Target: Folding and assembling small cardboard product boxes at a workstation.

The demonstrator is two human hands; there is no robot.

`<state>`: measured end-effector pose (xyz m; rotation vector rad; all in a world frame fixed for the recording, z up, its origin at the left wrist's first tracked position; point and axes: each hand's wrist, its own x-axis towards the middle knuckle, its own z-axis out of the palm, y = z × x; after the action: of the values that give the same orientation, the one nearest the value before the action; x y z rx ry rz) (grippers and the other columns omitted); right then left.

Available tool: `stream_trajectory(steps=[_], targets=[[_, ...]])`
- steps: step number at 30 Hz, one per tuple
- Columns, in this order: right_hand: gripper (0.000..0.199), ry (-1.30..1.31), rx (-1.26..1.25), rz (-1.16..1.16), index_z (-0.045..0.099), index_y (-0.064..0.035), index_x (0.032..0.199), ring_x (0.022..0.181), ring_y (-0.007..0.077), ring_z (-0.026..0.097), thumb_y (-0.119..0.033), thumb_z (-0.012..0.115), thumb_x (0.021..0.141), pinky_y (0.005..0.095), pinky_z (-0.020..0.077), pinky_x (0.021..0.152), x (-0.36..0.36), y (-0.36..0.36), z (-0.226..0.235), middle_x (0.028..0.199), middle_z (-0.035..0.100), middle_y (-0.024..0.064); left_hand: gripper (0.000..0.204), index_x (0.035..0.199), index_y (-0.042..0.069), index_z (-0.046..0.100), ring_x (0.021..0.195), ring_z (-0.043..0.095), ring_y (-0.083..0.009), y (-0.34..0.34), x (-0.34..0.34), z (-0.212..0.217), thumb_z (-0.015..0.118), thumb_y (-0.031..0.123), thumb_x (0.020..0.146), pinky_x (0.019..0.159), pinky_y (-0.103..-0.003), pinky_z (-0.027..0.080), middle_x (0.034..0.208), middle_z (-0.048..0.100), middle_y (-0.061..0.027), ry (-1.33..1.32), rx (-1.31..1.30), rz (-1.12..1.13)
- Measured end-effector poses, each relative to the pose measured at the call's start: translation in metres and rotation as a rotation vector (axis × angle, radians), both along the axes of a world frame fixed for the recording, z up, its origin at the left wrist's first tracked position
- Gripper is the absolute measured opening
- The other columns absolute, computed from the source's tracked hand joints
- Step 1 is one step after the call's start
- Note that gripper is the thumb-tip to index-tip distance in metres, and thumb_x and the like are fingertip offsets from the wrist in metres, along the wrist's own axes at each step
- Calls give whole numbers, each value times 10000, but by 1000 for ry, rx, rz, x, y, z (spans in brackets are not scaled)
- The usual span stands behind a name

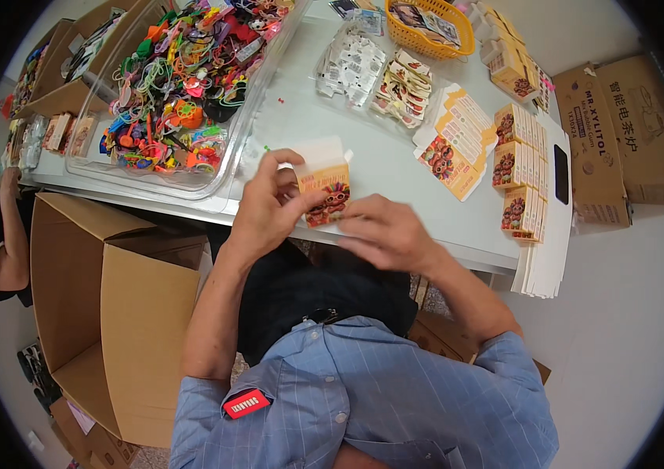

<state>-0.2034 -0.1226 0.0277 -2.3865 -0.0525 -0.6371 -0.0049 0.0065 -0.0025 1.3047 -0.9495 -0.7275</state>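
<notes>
A small orange-and-white carton [324,195] with cartoon figures on its front is held over the table's near edge, its white top flaps standing up. My left hand [268,205] grips it from the left, with the thumb across the front and the fingers behind. At the carton's lower right corner, my right hand [389,232] has its fingers slightly apart, the fingertips at the edge; it is a little blurred. To the right lie flat, unfolded cartons [451,148] of the same print. Beyond them stand rows of folded cartons [510,168].
A clear plastic bin [226,184] of colourful small toys fills the table's left. Clear trays of white packets [350,66] and printed cut-outs [404,90] sit farther back, near a yellow basket [430,30]. A black phone [561,173] lies right. An open cardboard box [148,336] stands left; another person's arm [10,227] shows beyond.
</notes>
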Motion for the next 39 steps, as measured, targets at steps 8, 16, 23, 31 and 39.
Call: stream_trajectory(steps=[8, 16, 23, 31, 39], targets=[[394, -256, -667, -586, 598, -67, 1320, 1028, 376, 694, -114, 644, 932, 437, 544, 927, 72, -270, 53, 1221, 693, 177, 635, 1320, 44, 454, 655, 698, -256, 5, -17, -24, 856, 137, 837, 560, -326, 540, 904, 728, -191, -542, -82, 79], [341, 794, -760, -552, 645, -74, 1230, 1056, 401, 682, -138, 637, 895, 477, 547, 874, 107, -411, 34, 1178, 703, 201, 721, 1427, 49, 442, 695, 713, -199, 9, -33, -42, 847, 55, 830, 595, -295, 557, 972, 737, -200, -359, -103, 206], [224, 589, -820, -517, 677, -73, 1126, 911, 447, 668, -140, 617, 921, 510, 529, 802, 85, -415, 30, 985, 721, 209, 724, 1454, 63, 460, 811, 731, -168, 2, -32, -31, 840, 45, 838, 646, -268, 565, 1058, 748, -179, -171, -39, 171], [236, 298, -532, -727, 702, -57, 1108, 789, 339, 694, -245, 643, 977, 433, 524, 725, 52, -356, 53, 875, 715, 171, 700, 1446, 67, 486, 888, 728, -169, 5, -29, -33, 839, 58, 841, 680, -269, 566, 1085, 750, -174, -144, -34, 166], [236, -202, -42, -705, 663, 24, 1158, 837, 159, 694, -164, 629, 1020, 302, 550, 781, 43, -308, 63, 976, 726, 111, 688, 1428, 73, 518, 898, 722, -165, 3, -29, -34, 850, 61, 826, 677, -262, 558, 1095, 753, -164, -94, -59, 176]])
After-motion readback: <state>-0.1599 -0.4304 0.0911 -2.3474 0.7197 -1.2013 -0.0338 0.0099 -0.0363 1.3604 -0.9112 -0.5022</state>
